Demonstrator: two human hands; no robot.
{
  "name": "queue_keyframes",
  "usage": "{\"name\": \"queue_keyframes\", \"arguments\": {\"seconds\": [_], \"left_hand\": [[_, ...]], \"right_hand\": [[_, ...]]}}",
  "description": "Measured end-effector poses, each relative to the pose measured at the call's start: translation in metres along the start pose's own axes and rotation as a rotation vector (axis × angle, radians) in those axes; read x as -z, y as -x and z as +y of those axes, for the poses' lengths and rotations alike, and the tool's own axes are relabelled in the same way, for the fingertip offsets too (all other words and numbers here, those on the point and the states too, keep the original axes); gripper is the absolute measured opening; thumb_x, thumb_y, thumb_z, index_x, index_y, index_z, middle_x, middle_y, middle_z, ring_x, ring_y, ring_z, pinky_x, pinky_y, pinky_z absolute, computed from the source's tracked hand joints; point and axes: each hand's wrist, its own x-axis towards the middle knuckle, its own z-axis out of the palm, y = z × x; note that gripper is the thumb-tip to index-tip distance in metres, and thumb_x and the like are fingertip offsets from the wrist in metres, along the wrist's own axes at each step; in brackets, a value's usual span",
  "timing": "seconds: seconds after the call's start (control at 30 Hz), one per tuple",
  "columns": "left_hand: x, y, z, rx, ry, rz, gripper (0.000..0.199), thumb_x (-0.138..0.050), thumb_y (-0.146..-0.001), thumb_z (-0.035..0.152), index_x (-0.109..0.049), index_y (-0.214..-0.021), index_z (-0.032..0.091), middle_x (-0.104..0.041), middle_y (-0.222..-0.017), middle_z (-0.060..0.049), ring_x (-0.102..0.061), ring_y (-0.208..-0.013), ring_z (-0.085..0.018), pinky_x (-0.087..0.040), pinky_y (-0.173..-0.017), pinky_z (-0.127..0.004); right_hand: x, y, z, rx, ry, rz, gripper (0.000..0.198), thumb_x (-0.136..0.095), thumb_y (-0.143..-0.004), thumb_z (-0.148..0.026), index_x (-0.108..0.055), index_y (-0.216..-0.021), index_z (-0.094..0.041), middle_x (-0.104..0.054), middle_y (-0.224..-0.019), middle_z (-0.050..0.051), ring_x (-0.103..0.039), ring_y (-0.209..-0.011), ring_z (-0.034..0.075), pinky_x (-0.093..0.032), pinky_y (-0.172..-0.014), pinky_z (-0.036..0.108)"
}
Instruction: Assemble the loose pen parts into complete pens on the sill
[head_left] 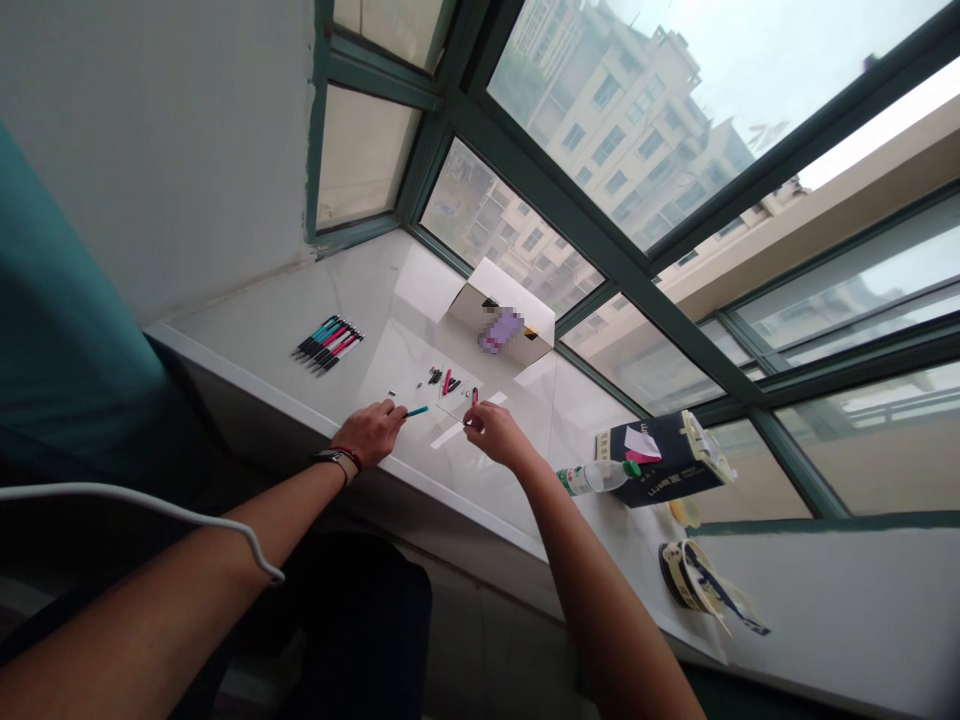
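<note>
1. While the left hand (375,432) has its fingers closed on a teal tube (416,411), the right hand (491,432) pinches a thin rod (450,413); the tips of tube and rod are near each other, apart.
2. Just beyond the right fingertips is a pink-and-black piece (475,395); I cannot tell whether it is held too.
3. Past both grips, loose pen parts (448,382), mostly black and pink, lie on the white ledge (517,505).
4. Left of the left grip, pens (330,345) lie side by side; no writing shows on them.
5. Right of the right grip lies a green-capped bottle (604,475), its green label's print too small to read.
6. Just behind it, a dark box (652,482) carries pale lettering, tilted and unclear.
7. Farther right, a tub (679,580) bears dark, unreadable print.
8. Farthest beyond the hands, a pale building (600,140) shows through the window.
</note>
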Motion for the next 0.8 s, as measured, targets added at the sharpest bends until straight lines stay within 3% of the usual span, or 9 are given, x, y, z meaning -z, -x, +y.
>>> {"name": "queue_keyframes", "arguments": {"seconds": [0.37,0.6,0.8], "left_hand": [[-0.001,0.000,-0.001,-0.039,-0.043,-0.021,0.027,-0.036,-0.100,0.031,-0.060,-0.110,0.024,-0.061,-0.097,-0.007,-0.058,-0.085,-0.021,-0.040,-0.069,-0.032],[0.001,0.001,-0.001,-0.077,-0.033,-0.029,0.028,-0.036,-0.100,0.031,-0.061,-0.109,0.025,-0.060,-0.096,-0.007,-0.057,-0.083,-0.021,-0.040,-0.068,-0.033],[0.002,0.001,-0.001,-0.060,-0.009,-0.035,0.028,-0.036,-0.100,0.031,-0.061,-0.109,0.025,-0.060,-0.096,-0.008,-0.057,-0.084,-0.021,-0.040,-0.068,-0.033]], "right_hand": [[-0.008,-0.010,-0.014,0.020,0.125,-0.068,0.014,-0.060,-0.088,-0.012,-0.072,-0.095,-0.018,-0.061,-0.094,0.007,-0.057,-0.081,0.016,-0.043,-0.075,0.026],[-0.010,-0.025,-0.022,0.104,0.044,0.045,0.015,-0.061,-0.090,-0.013,-0.073,-0.097,-0.019,-0.063,-0.099,0.007,-0.060,-0.089,0.017,-0.045,-0.082,0.027],[-0.040,-0.042,-0.021,0.076,-0.097,0.109,0.010,-0.066,-0.085,-0.015,-0.069,-0.092,-0.021,-0.067,-0.091,0.003,-0.061,-0.083,0.017,-0.047,-0.078,0.028]]}}
